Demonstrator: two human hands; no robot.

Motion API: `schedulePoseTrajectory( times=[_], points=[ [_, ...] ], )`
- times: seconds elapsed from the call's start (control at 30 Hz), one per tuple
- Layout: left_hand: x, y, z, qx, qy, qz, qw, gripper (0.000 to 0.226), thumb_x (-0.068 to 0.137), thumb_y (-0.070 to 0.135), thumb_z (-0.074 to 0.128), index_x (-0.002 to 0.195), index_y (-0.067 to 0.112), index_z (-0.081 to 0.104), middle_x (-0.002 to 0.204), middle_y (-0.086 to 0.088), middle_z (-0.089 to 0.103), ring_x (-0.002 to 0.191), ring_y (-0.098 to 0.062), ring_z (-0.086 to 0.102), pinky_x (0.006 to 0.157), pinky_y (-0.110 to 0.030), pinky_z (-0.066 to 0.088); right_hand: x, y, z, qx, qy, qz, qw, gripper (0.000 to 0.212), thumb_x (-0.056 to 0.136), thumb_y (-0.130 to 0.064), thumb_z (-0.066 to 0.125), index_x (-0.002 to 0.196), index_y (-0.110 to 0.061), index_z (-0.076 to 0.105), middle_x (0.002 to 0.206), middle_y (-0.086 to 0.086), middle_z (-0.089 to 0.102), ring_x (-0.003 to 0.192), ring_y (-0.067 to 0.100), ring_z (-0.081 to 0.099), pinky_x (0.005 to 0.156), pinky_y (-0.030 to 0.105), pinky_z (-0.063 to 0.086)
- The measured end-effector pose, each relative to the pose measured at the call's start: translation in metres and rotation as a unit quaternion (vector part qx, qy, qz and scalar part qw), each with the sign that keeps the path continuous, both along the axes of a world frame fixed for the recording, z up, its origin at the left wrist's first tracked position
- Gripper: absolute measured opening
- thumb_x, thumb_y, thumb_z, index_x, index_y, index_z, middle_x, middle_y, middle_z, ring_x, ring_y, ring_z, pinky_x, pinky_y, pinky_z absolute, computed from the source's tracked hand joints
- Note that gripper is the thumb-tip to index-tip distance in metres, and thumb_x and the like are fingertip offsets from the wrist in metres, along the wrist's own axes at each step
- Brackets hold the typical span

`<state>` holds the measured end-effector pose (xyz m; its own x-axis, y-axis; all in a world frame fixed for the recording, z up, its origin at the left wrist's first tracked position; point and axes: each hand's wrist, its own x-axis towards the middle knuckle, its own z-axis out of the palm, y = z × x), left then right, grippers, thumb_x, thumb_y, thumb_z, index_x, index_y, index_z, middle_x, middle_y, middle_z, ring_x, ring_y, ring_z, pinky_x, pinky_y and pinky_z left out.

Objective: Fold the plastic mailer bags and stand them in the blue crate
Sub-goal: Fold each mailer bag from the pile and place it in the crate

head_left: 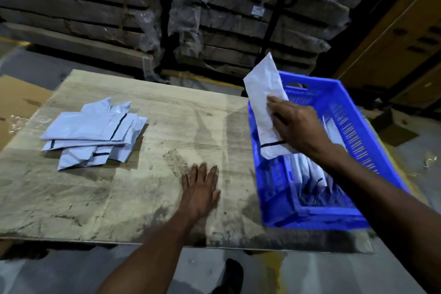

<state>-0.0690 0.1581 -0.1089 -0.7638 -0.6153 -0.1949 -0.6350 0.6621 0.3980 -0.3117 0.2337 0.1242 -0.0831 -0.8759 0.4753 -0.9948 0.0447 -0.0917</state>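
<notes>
My right hand (296, 124) grips a folded white mailer bag (263, 100) and holds it upright over the left side of the blue crate (353, 112). Its lower end, with a black strip, dips below the crate's rim. Several folded bags (307, 169) stand inside the crate toward its near end. A loose pile of flat grey-white mailer bags (95, 131) lies on the left part of the worn wooden board (167, 126). My left hand (201, 188) rests flat on the board with fingers spread, just left of the crate.
The board sits low above a grey floor. Flattened cardboard (16, 105) lies at the far left. Wrapped stacks of boards (214, 19) rise behind the table. A brown carton wall (405, 43) stands at the right. A dark shoe (232, 274) shows below the board's near edge.
</notes>
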Motion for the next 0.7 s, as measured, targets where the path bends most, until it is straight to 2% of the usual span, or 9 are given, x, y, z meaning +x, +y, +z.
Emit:
schedulePoseTrajectory(
  times=[0.13,0.3,0.43,0.53,0.6,0.7],
  points=[
    [-0.021,0.014,0.006,-0.008,-0.054,-0.018,0.998,0.068,0.105,0.051,0.038,0.164,0.03,0.01,0.172,-0.008,-0.009,0.156,-0.039,-0.014,0.12,-0.066,-0.001,-0.039,0.016,0.021,-0.024,-0.005,-0.03,0.999,0.032,0.083,-0.001,0.068,0.115,-0.004,0.073,0.129,0.01,0.068,0.108,0.026,0.071,0.087,0.042,0.059],
    [-0.049,0.022,0.014,-0.003,-0.07,-0.019,0.997,0.068,0.104,0.047,0.041,0.164,0.028,0.015,0.172,-0.009,-0.01,0.156,-0.039,-0.014,0.119,-0.068,0.0,-0.082,0.042,0.022,-0.01,-0.019,-0.055,0.998,0.034,0.082,-0.001,0.066,0.115,-0.005,0.073,0.128,0.01,0.068,0.107,0.027,0.072,0.089,0.044,0.058],
    [-0.071,0.028,0.016,-0.004,-0.091,-0.032,0.995,0.066,0.105,0.048,0.037,0.163,0.028,0.012,0.172,-0.01,-0.011,0.156,-0.042,-0.013,0.119,-0.069,0.0,-0.112,0.067,0.007,0.031,0.009,-0.078,0.996,0.039,0.08,-0.009,0.06,0.116,-0.005,0.073,0.129,0.011,0.068,0.098,0.034,0.073,0.08,0.047,0.061],
    [-0.087,0.033,0.019,0.003,-0.111,-0.018,0.994,0.063,0.107,0.047,0.037,0.163,0.032,0.012,0.171,-0.01,-0.013,0.153,-0.049,-0.015,0.117,-0.073,0.001,-0.127,0.084,-0.007,0.071,0.02,-0.102,0.992,0.042,0.075,0.003,0.071,0.116,-0.006,0.072,0.131,0.01,0.067,0.093,0.038,0.074,0.071,0.05,0.061],
    [-0.097,0.035,0.022,0.016,-0.123,-0.004,0.992,0.06,0.108,0.045,0.037,0.162,0.036,0.012,0.171,-0.009,-0.016,0.152,-0.051,-0.017,0.115,-0.075,0.0,-0.135,0.094,-0.012,0.098,0.026,-0.113,0.988,0.046,0.071,0.007,0.071,0.115,-0.006,0.072,0.133,0.011,0.066,0.093,0.04,0.073,0.068,0.053,0.061],
    [-0.106,0.033,0.022,0.032,-0.139,0.009,0.99,0.06,0.109,0.043,0.038,0.162,0.041,0.01,0.17,-0.006,-0.021,0.151,-0.051,-0.02,0.113,-0.078,0.0,-0.142,0.105,-0.008,0.136,0.056,-0.139,0.979,0.042,0.072,0.007,0.067,0.113,-0.004,0.071,0.137,0.011,0.063,0.095,0.041,0.072,0.065,0.052,0.06]
  ],
)
